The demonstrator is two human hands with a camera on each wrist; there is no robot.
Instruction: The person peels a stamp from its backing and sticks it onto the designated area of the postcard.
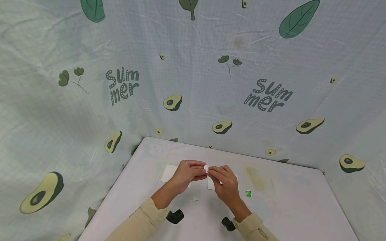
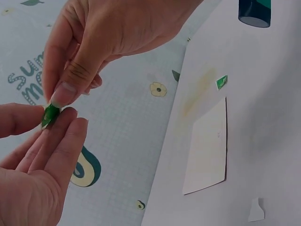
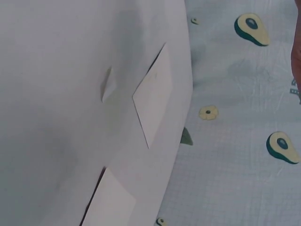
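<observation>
Between both hands, above the table, is a small green sticker-like piece (image 2: 51, 115); its white side (image 1: 206, 169) shows in the head view. My left hand (image 1: 187, 174) pinches it between thumb and fingers, the other fingers nearly straight. From the opposite side my right hand (image 1: 223, 182) pinches its edge with thumb and fingertips. In the left wrist view the right hand (image 2: 106, 42) comes down from the top, over the left hand (image 2: 35, 183). Only a sliver of the right hand (image 3: 296, 56) enters the right wrist view.
Two white cards lie on the table, a left card (image 1: 169, 173) and a right card (image 1: 212, 183), partly behind the hands. A second green sticker-like piece (image 1: 248, 193) lies right of them. A torn white scrap (image 1: 195, 198) is nearer me. Printed cloth (image 1: 199, 77) hangs behind the table.
</observation>
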